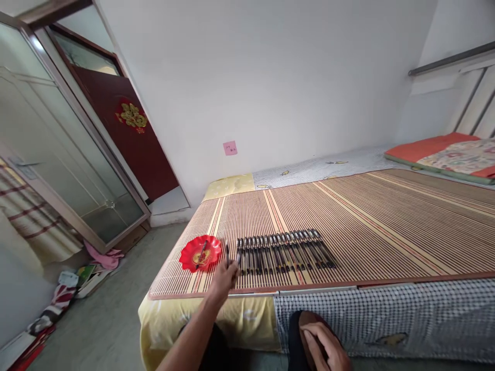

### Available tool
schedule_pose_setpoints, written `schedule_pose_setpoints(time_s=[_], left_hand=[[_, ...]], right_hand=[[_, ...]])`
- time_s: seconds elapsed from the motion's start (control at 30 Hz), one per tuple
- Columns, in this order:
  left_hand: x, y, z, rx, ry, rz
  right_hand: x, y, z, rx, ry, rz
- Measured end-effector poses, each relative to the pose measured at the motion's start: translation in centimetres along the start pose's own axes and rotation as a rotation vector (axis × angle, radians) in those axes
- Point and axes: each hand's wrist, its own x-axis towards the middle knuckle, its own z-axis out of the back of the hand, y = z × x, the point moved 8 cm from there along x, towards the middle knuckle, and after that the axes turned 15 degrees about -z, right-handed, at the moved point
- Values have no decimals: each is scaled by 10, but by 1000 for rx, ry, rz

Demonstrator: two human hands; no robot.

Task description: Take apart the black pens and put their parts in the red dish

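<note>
My left hand (225, 276) is closed on a dark pen (227, 251) that points away from me. It is over the bamboo mat, between a red scalloped plate (186, 257) and a long row of pens (282, 252). The row's pens lie side by side, clips at the far end; its left end is close to my fingers and slightly blurred. One pen (201, 253) lies slanted in the plate, across a gold design. My right hand (327, 344) rests on my knee below the bed edge, fingers loosely bent and nothing visible in them.
The bamboo mat (367, 221) covers most of the bed, over yellow and checked sheets. A folded orange quilt (429, 149) lies at the far right. Behind is a white wall with a pink note (230, 148). A glass door (77, 139) stands left, with clothes and papers on the floor.
</note>
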Motion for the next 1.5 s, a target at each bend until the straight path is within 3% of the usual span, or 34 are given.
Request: schedule_pose_setpoints(time_s=[0.17,0.27,0.33,0.43,0.57,0.7,0.77,0.87,1.13,1.27,1.5], left_hand=[[-110,-11,-25,-460,107,66],[-145,-27,-34,-820,177,124],[-156,-34,-34,-912,195,126],[-167,-37,-35,-920,201,114],[-174,-36,-39,-901,200,87],[-176,-39,-31,-835,108,-8],[-178,-39,-26,-828,71,-23],[-182,-42,-26,-812,109,-15],[-189,-52,-17,-761,144,-66],[-190,-57,-10,-758,137,-72],[-191,-57,-1,-809,74,-79]], right_hand=[[16,37,-29,196,302,-322],[11,81,-59,418,551,-423],[4,107,-73,496,663,-409],[-7,125,-81,532,709,-363],[-10,118,-73,501,658,-368],[10,117,-45,568,496,-379],[24,127,-29,604,388,-340],[37,150,-18,587,313,-265],[20,189,-43,429,513,-192],[6,191,-56,373,638,-187],[-5,187,-67,335,673,-181]])
